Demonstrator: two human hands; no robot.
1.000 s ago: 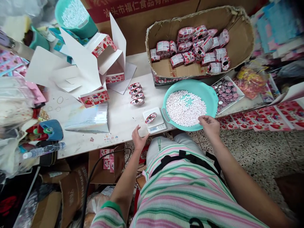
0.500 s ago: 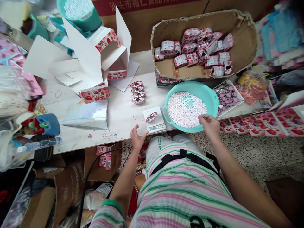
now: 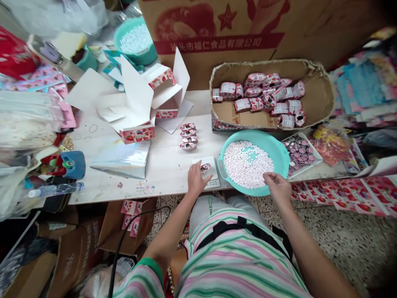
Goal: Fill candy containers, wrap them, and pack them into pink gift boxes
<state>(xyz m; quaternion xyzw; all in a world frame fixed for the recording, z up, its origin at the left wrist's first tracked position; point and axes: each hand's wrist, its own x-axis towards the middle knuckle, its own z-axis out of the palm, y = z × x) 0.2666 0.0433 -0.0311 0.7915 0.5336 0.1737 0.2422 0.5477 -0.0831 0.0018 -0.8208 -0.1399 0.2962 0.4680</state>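
Note:
My left hand reaches over a small white digital scale, thumb and fingers apart. Beside its fingers, on the scale, lies a small red-and-white printed container, partly covered by the hand. Over the near right rim of a turquoise basin, my right hand has its fingertips pinched together; whatever may be between them is too small to make out. Many small pale pink candies fill much of the basin. Several similar printed containers stand in a short row behind the scale.
A cut-down carton holds several printed packs at the back. Right of the basin sits a white tray of small round pink pieces. Open strawberry-print boxes and a silvery sheet lie leftward. The table's front edge runs before me.
My left hand has moved forward and right, from the table's edge to the container on the scale. My right hand stays pinched at the basin's rim. The camera view has tilted upward.

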